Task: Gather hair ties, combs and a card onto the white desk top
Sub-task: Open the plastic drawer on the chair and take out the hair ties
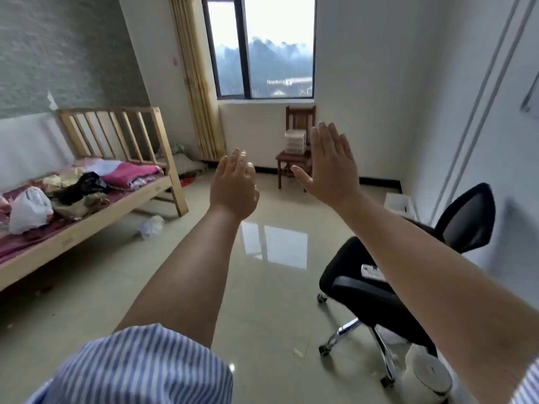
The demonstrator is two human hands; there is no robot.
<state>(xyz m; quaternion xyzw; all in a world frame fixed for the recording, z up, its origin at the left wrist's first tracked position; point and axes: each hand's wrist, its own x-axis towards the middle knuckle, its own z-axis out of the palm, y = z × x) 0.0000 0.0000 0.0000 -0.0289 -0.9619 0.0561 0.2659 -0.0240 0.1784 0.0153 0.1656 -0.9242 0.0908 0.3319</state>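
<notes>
Both my arms are stretched out in front of me over the tiled floor. My left hand (234,186) is held up with its back toward me, fingers slightly bent, holding nothing. My right hand (331,167) is raised flat with fingers straight and together and the thumb apart, also holding nothing. No hair ties, combs, card or white desk top can be made out in this view.
A black office chair (379,275) with a small white item on its seat stands at the right. A wooden bed (96,211) with clothes and bags lines the left wall. A wooden chair (296,141) holding a clear drawer box stands under the window. A crumpled plastic bag (151,226) lies on the floor.
</notes>
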